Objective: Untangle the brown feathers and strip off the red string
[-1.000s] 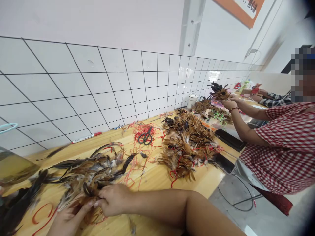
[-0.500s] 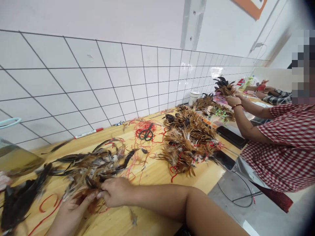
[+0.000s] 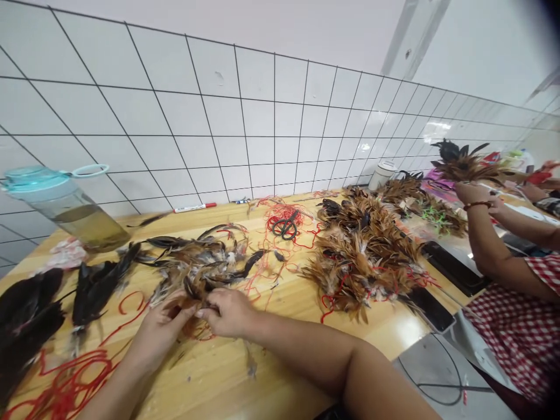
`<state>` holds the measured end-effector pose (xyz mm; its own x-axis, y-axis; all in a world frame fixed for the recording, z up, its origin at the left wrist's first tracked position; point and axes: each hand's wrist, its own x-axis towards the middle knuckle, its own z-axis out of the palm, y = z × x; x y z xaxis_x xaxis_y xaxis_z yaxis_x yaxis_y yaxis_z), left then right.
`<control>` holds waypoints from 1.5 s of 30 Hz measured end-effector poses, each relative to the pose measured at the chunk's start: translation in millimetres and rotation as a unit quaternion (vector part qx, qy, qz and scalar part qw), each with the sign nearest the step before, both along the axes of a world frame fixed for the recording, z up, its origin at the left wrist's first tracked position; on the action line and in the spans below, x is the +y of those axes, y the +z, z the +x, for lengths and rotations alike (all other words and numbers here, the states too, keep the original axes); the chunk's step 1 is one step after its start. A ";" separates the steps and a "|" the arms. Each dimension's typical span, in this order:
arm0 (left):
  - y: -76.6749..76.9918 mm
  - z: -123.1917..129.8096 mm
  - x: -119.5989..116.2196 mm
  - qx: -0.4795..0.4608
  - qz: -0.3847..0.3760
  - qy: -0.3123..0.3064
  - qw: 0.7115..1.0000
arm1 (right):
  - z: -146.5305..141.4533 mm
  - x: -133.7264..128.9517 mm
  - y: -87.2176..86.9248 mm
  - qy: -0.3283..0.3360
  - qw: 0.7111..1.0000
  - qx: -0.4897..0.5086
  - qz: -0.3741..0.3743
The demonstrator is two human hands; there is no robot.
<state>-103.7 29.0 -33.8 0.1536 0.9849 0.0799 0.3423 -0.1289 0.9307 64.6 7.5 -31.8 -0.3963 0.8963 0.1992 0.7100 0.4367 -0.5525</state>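
My left hand and my right hand meet over the wooden table, and both pinch a small tuft of brown feathers between the fingers. The tuft runs into a loose heap of brown and black rooster feathers just beyond my fingers. Long black feathers lie to the left of my hands. A looser strand of red string lies near my left wrist.
A large pile of brown feathers tangled with red string fills the table's middle. Black scissors sit on red string. A water bottle stands at left. On the right, a co-worker's hand holds a feather bunch.
The view has turned left and the table appears shifted right, bringing the bottle and black feathers into full view. My hands stay together on the tuft, and the co-worker's arm is partly out of frame.
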 end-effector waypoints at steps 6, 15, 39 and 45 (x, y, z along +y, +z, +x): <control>-3.8 -2.3 1.8 -0.024 -0.041 -0.033 0.998 | -1.1 2.1 -3.6 0.007 1.000 -0.029 0.005; 8.2 9.6 -2.7 -0.024 -0.024 -0.026 0.999 | -0.5 3.8 -5.9 0.000 1.000 -0.006 -0.023; 64.7 0.8 37.1 0.317 0.107 0.012 0.942 | 47.2 44.8 1.8 -0.217 0.925 0.312 -0.009; 46.1 13.4 37.5 0.378 0.120 0.014 0.918 | 50.9 47.0 -4.2 -0.215 0.936 0.278 -0.001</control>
<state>-90.3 66.5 12.3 0.2290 0.9575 0.1752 0.8851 -0.2797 0.3719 115.5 54.5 -36.0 0.1652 0.9497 0.2661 0.4222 0.1757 -0.8893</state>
